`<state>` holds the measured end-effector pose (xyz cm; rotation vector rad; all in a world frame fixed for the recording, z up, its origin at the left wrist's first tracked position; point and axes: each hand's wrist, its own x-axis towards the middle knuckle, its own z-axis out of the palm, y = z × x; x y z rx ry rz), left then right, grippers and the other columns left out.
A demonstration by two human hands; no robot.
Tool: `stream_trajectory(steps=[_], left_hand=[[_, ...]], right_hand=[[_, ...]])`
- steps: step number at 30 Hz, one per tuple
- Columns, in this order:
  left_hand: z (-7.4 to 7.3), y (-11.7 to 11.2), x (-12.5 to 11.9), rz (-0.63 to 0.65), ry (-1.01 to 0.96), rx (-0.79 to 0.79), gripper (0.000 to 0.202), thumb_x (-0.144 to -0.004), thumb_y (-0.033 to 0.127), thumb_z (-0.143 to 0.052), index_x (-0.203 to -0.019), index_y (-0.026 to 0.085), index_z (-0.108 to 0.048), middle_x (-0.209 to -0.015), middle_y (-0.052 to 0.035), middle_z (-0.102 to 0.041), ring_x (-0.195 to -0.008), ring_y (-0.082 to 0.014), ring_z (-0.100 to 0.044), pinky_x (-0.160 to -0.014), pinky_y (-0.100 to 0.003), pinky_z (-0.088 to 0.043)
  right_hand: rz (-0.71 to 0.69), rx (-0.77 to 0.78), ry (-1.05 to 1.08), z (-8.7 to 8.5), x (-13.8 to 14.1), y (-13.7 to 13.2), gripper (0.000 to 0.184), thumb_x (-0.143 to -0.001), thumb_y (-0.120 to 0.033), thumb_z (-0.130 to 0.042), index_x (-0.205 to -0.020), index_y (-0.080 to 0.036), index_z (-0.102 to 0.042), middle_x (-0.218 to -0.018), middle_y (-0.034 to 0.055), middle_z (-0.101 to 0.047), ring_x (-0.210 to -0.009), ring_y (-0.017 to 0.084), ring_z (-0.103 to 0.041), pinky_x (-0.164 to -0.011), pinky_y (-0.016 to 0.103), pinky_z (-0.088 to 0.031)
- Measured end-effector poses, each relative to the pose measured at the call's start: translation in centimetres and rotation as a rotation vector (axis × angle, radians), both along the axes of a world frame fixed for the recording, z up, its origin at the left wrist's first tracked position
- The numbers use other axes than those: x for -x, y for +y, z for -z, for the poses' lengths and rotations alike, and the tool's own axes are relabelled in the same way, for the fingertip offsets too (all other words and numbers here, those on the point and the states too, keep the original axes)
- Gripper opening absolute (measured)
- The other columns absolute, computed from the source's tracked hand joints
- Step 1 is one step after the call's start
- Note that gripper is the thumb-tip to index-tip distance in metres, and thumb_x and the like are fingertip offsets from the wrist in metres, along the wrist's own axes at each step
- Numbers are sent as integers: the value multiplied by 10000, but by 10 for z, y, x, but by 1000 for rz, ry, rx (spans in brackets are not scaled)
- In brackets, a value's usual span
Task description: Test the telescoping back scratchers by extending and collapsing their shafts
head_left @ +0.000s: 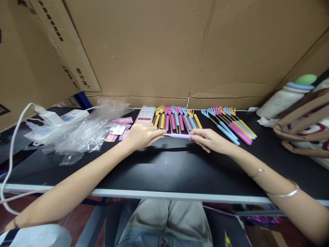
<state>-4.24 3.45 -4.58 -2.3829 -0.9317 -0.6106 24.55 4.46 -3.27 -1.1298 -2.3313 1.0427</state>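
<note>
A purple-handled back scratcher (180,136) lies crosswise in the air between my hands, above the black table. My left hand (142,134) is closed around its metal-rod end, and my fingers hide its claw. At the other end, the fingers and thumb of my right hand (208,140) pinch the purple handle. Just behind lies a row of back scratchers (177,120) in yellow, pink, blue and purple, claws pointing away from me. To the right, a second group of back scratchers (235,128) in blue, pink and yellow lies fanned at a slant, with longer metal rods showing.
A phone (145,115) showing a timer lies left of the row. Small printed cards (111,138), clear plastic bags (87,133) and a white power strip (74,115) are farther left. A bottle (280,100) and brown bag (295,128) stand right. Cardboard (154,51) walls the back.
</note>
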Motion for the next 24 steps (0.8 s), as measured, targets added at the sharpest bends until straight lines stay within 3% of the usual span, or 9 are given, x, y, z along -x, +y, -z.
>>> stream_trajectory(steps=[5, 9, 13, 17, 24], left_hand=[[-1, -1, -4, 20, 29, -83, 315, -952, 396, -428, -941, 276, -719, -655, 18, -686, -608, -110, -611, -500, -225, -314], [-2, -2, -6, 4, 13, -66, 307, -952, 385, -433, -941, 263, -714, -658, 7, -689, -614, -120, -603, -505, -222, -298], [-2, -5, -10, -61, -11, 8, 310, -948, 405, -431, -952, 255, -702, -722, -5, -705, -645, -132, -619, -495, -227, -289], [-4, -7, -10, -140, 3, 91, 311, -949, 426, -421, -970, 261, -684, -770, -3, -715, -671, -140, -642, -492, -233, -281], [-5, -1, -2, -149, 20, 121, 309, -935, 456, -439, -998, 280, -686, -741, -4, -712, -660, -158, -653, -509, -236, -302]], right_hand=[[-26, 87, 22, 7, 0, 3, 420, -925, -539, -345, -831, -164, -512, -481, -86, -404, -316, 55, -381, -379, 204, -287], [17, 51, 25, 8, 2, 3, 447, -923, -551, -337, -819, -160, -528, -472, -83, -397, -323, 62, -381, -408, 218, -305], [115, -163, -13, 4, 2, 3, 422, -926, -532, -343, -818, -175, -541, -510, -56, -444, -430, 90, -445, -515, 237, -362], [245, -469, -199, 0, 0, 2, 307, -893, -482, -439, -881, -210, -580, -615, -18, -549, -545, 122, -493, -526, 239, -318], [154, -625, -357, 1, -4, 4, 250, -916, -446, -424, -971, -243, -559, -747, -1, -643, -625, 147, -565, -561, 242, -335]])
